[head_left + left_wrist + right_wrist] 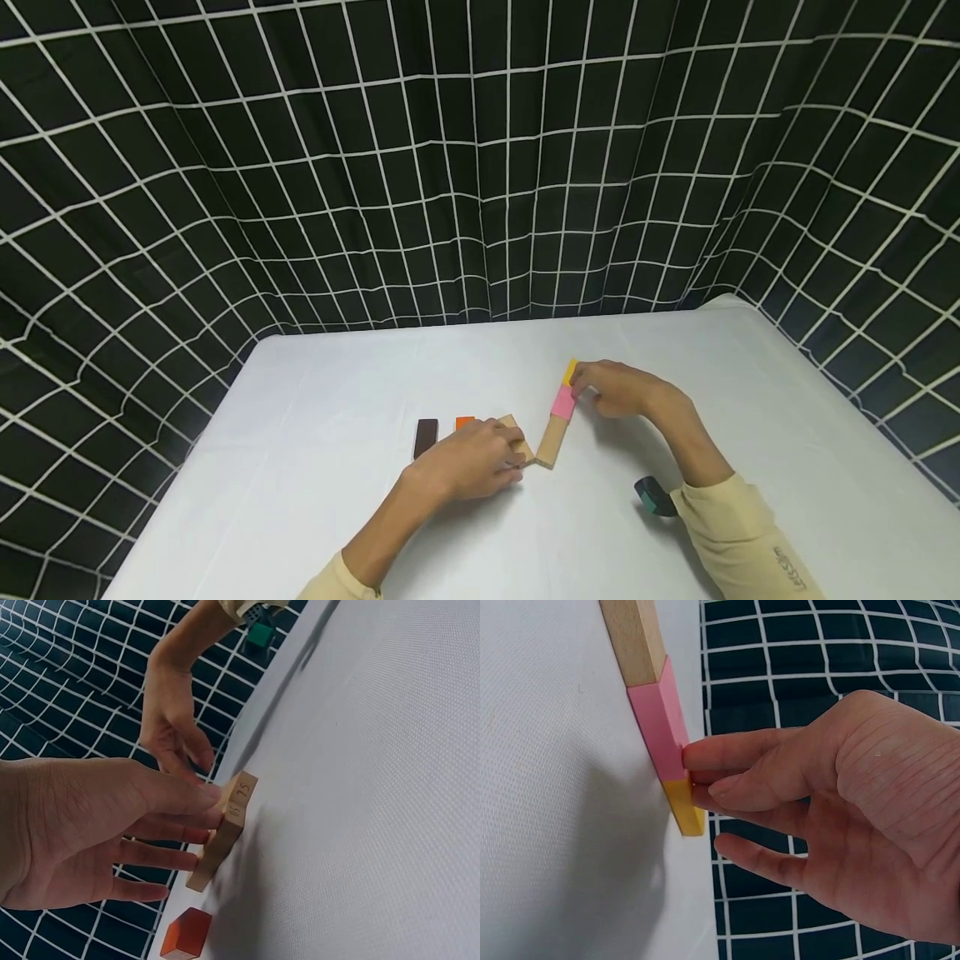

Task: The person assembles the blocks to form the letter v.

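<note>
On the white bench (pixel 277 467), a plain block (pixel 551 442), pink block (pixel 563 403) and yellow block (pixel 571 372) lie end to end, their row slanting far-right. The right hand (pixel 618 389) is nearer its far end, outstretched fingers touching pink and apparently yellow, gripping nothing. A second plain block (pixel 219 853) meets the near end, angled far-left under the left hand (pixel 468 460), whose unclenched fingers touch it from above. Left of it: orange block (pixel 464 422), dark block (pixel 425 438). No container shows.

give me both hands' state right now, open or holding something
Left hand: open, touching a pale wooden rectangular block.
Right hand: open, touching the pink rectangular block.
</note>
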Available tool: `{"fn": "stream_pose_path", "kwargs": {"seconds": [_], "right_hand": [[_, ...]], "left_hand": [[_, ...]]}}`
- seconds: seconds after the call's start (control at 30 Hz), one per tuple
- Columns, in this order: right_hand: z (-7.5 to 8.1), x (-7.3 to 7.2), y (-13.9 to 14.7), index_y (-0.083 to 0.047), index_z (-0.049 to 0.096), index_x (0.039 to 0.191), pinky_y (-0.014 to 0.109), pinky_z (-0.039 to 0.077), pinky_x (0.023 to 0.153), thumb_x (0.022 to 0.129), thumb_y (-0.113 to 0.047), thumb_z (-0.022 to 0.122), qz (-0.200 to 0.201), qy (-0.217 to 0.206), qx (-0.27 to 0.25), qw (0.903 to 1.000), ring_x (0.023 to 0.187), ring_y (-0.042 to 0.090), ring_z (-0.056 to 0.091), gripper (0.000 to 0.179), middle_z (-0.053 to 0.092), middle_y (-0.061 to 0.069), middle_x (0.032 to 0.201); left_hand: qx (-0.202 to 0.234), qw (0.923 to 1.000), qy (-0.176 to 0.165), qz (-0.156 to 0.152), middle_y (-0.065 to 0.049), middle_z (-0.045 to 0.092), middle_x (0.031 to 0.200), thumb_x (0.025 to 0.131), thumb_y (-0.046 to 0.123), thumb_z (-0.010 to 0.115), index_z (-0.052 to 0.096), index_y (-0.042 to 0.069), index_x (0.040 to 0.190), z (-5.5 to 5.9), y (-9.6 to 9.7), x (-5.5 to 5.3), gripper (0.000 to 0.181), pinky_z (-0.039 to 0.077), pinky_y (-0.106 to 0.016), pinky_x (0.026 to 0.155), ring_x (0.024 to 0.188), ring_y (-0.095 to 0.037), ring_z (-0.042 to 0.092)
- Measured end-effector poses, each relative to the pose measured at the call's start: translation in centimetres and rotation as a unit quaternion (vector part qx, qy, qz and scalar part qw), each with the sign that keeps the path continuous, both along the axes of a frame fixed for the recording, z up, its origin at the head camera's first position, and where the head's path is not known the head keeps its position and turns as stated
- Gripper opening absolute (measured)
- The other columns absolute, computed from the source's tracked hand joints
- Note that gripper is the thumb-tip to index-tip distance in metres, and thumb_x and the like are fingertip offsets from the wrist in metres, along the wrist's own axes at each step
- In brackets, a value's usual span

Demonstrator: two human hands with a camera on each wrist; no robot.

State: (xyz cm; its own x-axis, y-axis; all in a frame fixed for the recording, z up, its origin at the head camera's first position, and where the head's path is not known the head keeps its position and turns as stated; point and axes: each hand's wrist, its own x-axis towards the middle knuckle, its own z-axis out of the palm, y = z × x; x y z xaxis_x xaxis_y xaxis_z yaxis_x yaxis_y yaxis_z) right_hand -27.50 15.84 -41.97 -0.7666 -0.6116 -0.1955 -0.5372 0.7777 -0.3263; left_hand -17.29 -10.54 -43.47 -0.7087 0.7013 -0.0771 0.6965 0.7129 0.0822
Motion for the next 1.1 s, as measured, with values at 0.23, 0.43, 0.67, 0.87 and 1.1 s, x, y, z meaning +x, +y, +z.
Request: {"fn": "stream_pose_path", "kwargs": {"seconds": [0.23, 0.43, 0.67, 0.87, 1.1], "right_hand": [[0.0, 0.0, -0.2, -0.008, 0.079, 0.114, 0.06, 0.049, 0.115, 0.081, 0.017, 0.053, 0.008, -0.002, 0.001, 1.0, 0.134, 0.042, 0.06, 0.048, 0.071, 0.015, 0.131], [0.5, -0.4, -0.3, -0.007, 0.079, 0.115, 0.06, 0.048, 0.116, 0.081, 0.017, 0.054, 0.006, -0.001, 0.004, 1.0, 0.136, 0.042, 0.058, 0.049, 0.071, 0.015, 0.132], [0.6, -0.8, -0.4, -0.008, 0.078, 0.116, 0.062, 0.045, 0.117, 0.082, 0.016, 0.052, 0.005, -0.003, 0.008, 1.0, 0.138, 0.044, 0.056, 0.049, 0.069, 0.016, 0.135], [0.5, -0.6, -0.2, -0.008, 0.078, 0.115, 0.063, 0.045, 0.118, 0.081, 0.017, 0.051, 0.001, -0.008, 0.004, 1.0, 0.14, 0.046, 0.054, 0.05, 0.069, 0.018, 0.136], [0.3, -0.3, -0.2, -0.007, 0.078, 0.116, 0.063, 0.046, 0.116, 0.081, 0.017, 0.051, 0.012, -0.012, -0.001, 0.9999, 0.138, 0.046, 0.055, 0.05, 0.069, 0.018, 0.134]], "left_hand": [[-0.013, 0.9997, 0.019, -0.003, 0.007, 0.07, 0.138, 0.102, 0.032, 0.068, 0.079, 0.028, 0.122, 0.2, -0.4, 0.0, 0.023, 0.051, -0.042, 0.115, 0.13, -0.014, 0.065], [0.005, 0.9995, 0.028, 0.013, 0.004, 0.071, 0.139, 0.103, 0.034, 0.065, 0.081, 0.025, 0.116, 1.1, -1.4, -0.9, 0.022, 0.049, -0.048, 0.118, 0.133, -0.015, 0.065], [0.035, 0.9974, 0.013, 0.061, -0.004, 0.072, 0.136, 0.1, 0.028, 0.07, 0.077, 0.017, 0.127, 1.4, -4.7, -1.3, 0.029, 0.051, -0.05, 0.114, 0.13, -0.024, 0.066], [0.042, 0.9955, -0.01, 0.084, -0.007, 0.066, 0.145, 0.098, 0.031, 0.073, 0.071, 0.02, 0.136, 1.3, -6.3, -1.4, 0.04, 0.048, -0.051, 0.116, 0.137, -0.027, 0.061], [0.039, 0.9966, -0.024, 0.068, -0.01, 0.064, 0.148, 0.095, 0.028, 0.076, 0.07, 0.019, 0.136, 0.7, -7.0, -2.0, 0.042, 0.049, -0.051, 0.116, 0.137, -0.029, 0.061]]}}
